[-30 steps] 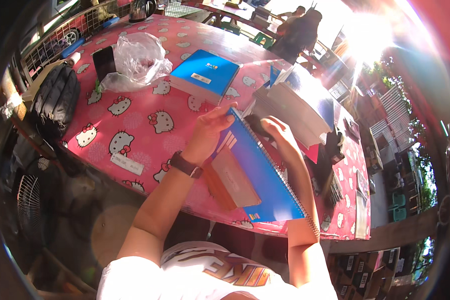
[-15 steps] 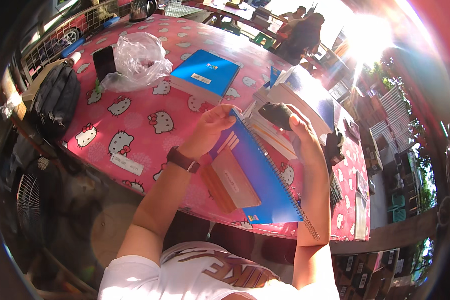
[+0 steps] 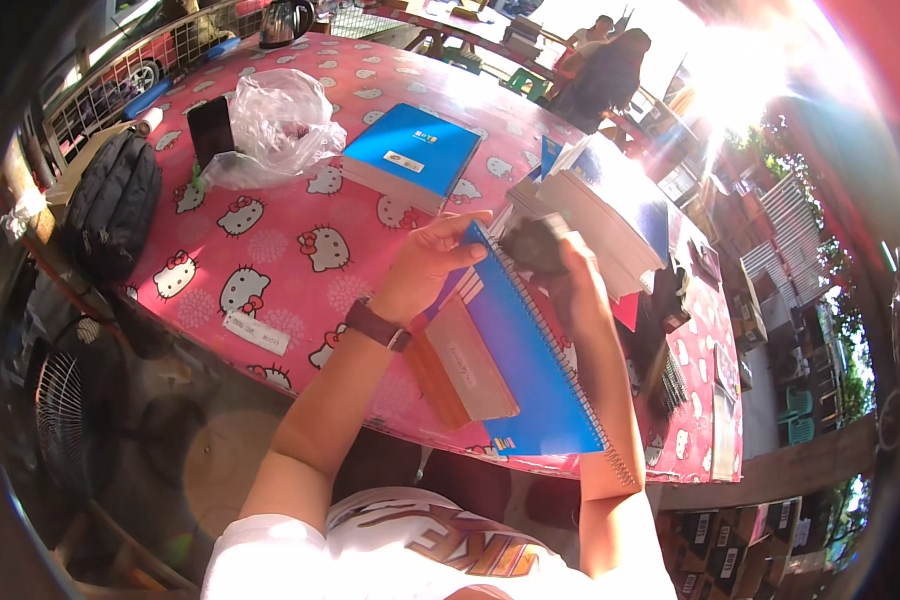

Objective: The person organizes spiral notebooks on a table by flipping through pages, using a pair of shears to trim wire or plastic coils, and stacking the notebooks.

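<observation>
My left hand [image 3: 428, 265], with a dark watch on its wrist, pinches the upper corner of a blue spiral-bound notebook [image 3: 535, 370]. The notebook tilts over the table's front edge, its wire coil along the right side. An orange-brown panel with a pale label shows on its cover. In my right hand [image 3: 578, 262] is a black rounded object [image 3: 533, 243], close to the coil's upper end. Motion smears it, so its kind is unclear. A thick blue book [image 3: 417, 150] lies farther off on the table.
The table has a pink patterned cloth [image 3: 300, 215]. A stack of thick books [image 3: 605, 200] stands right of my hands. At the left are a clear plastic bag [image 3: 285, 120], a black phone [image 3: 210, 130] and a dark backpack [image 3: 115, 205]. A kettle [image 3: 285, 22] stands at the far edge.
My right hand has moved left and slightly down with the black object, nearer the coil's upper end. My left hand and the notebook have shifted slightly.
</observation>
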The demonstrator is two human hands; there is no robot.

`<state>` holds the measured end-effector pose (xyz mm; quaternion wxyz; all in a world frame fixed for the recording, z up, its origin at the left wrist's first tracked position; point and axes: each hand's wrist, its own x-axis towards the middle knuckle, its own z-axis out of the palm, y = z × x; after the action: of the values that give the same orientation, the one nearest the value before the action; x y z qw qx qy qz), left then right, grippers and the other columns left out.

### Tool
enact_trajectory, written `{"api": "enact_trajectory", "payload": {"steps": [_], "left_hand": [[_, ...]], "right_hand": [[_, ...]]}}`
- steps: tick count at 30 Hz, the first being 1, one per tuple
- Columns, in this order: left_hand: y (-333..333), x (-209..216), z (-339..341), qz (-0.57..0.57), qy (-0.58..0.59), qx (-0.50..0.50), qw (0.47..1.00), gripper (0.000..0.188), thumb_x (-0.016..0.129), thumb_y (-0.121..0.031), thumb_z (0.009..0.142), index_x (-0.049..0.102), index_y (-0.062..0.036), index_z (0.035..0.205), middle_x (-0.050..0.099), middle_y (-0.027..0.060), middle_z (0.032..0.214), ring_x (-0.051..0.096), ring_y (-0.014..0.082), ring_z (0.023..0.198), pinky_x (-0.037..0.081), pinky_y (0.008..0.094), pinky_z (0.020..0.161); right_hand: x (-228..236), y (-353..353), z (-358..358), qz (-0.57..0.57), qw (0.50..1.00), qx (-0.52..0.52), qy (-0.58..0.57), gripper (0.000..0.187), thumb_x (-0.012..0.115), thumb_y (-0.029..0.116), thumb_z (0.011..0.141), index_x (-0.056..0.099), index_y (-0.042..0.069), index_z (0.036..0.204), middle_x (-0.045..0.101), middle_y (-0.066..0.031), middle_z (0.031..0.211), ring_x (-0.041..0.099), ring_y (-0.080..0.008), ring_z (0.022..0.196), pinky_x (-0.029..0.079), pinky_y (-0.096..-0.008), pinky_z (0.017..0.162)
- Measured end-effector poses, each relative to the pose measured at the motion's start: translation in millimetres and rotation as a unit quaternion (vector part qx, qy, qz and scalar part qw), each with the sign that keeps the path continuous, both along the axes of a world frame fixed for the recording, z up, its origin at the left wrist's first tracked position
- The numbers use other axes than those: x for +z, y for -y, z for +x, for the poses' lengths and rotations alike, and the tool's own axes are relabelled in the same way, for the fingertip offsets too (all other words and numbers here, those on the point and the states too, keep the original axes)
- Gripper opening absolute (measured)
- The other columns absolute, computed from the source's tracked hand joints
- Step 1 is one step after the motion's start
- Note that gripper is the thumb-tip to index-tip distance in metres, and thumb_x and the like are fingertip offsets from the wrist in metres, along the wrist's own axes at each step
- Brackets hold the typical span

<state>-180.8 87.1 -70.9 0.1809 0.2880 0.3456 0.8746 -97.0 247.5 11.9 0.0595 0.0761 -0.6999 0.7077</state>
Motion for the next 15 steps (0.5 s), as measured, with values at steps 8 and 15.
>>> {"api": "enact_trajectory", "payload": {"steps": [8, 15], "left_hand": [[6, 0, 5, -0.013, -0.033, 0.056, 0.998, 0.045, 0.066, -0.001, 0.080, 0.054, -0.0036, 0.124, 0.049, -0.0049, 0.102, 0.046, 0.0067, 0.099, 0.037, 0.0231, 0.088], [5, -8, 1, -0.019, -0.069, 0.039, 0.997, 0.055, 0.071, -0.005, 0.076, 0.051, -0.0054, 0.127, 0.051, -0.0042, 0.107, 0.046, 0.0064, 0.102, 0.036, 0.0231, 0.090]], "right_hand": [[-5, 0, -12, -0.015, 1.000, 0.017, -0.013, 0.044, 0.049, 0.044, 0.088, 0.059, 0.005, 0.106, 0.060, -0.0028, 0.098, 0.053, -0.0149, 0.090, 0.042, -0.0298, 0.081], [-93, -62, -17, 0.411, 0.907, -0.078, 0.046, 0.044, 0.066, 0.036, 0.077, 0.060, 0.005, 0.107, 0.054, -0.0154, 0.115, 0.050, -0.0287, 0.106, 0.040, -0.0379, 0.090]]}}
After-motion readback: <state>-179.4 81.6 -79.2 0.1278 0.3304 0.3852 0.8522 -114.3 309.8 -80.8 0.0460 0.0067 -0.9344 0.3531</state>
